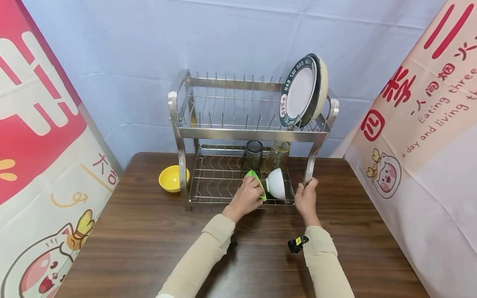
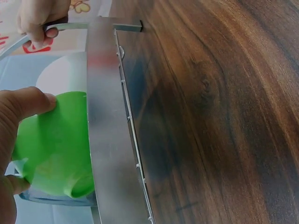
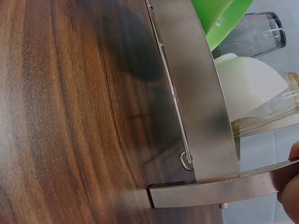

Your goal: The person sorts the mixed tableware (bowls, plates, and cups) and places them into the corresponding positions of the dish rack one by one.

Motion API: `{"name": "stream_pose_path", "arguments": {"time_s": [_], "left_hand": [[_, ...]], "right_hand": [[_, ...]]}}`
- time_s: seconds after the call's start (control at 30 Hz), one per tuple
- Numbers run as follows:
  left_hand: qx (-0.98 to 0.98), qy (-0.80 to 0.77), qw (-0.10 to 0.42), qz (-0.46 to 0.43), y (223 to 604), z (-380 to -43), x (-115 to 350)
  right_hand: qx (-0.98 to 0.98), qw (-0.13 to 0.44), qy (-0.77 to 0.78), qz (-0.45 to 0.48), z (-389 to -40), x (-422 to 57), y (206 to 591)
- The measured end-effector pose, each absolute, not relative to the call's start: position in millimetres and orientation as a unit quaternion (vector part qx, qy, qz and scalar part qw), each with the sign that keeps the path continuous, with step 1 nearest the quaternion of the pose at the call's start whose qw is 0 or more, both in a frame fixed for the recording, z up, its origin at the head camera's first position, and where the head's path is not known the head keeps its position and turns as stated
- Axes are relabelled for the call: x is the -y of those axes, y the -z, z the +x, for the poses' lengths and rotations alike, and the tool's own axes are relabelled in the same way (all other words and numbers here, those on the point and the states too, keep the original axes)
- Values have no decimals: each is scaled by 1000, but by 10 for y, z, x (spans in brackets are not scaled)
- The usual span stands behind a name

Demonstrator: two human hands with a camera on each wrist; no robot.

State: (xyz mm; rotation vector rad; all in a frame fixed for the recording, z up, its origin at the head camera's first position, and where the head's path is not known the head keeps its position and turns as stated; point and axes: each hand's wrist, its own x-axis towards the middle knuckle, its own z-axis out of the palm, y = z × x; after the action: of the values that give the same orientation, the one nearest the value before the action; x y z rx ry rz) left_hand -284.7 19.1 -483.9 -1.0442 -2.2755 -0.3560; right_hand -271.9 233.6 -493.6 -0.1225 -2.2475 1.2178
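Observation:
My left hand [image 1: 246, 195] pinches the rim of a green bowl [image 2: 58, 140], thumb on one side and a finger on the other in the left wrist view. The bowl stands on edge over the lower tier of a two-tier metal dish rack [image 1: 242, 134], behind its front rail. Just right of it, a white bowl [image 1: 276, 186] leans on its side in the same tier. At the rack's front right leg [image 3: 215, 193], my right hand [image 1: 307, 198] grips the metal upright.
Behind the bowls stand a dark glass [image 1: 253, 154] and an amber-tinted glass [image 1: 279, 155]. Several plates, the front one with a dark green rim [image 1: 287, 93], stand at the upper tier's right end. A yellow bowl [image 1: 171, 179] sits on the wooden table [image 1: 149, 231] by the left leg.

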Motion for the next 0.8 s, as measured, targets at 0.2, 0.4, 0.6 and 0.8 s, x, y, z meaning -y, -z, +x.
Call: {"name": "stream_pose_path", "arguments": {"time_s": [0.2, 0.4, 0.6, 0.8], "left_hand": [[857, 104, 301, -404, 4828, -2858, -284], [853, 91, 304, -413, 4820, -2877, -357], [850, 85, 306, -421, 4831, -2914, -391], [854, 51, 280, -435, 4797, -2921, -448]], "right_hand": [[839, 290, -458, -52, -2717, -2342, 4927], [837, 290, -462, -52, -2716, -2346, 4930], [835, 288, -466, -49, -2713, -2328, 4922], [833, 286, -471, -46, -2717, -2332, 4929]]}}
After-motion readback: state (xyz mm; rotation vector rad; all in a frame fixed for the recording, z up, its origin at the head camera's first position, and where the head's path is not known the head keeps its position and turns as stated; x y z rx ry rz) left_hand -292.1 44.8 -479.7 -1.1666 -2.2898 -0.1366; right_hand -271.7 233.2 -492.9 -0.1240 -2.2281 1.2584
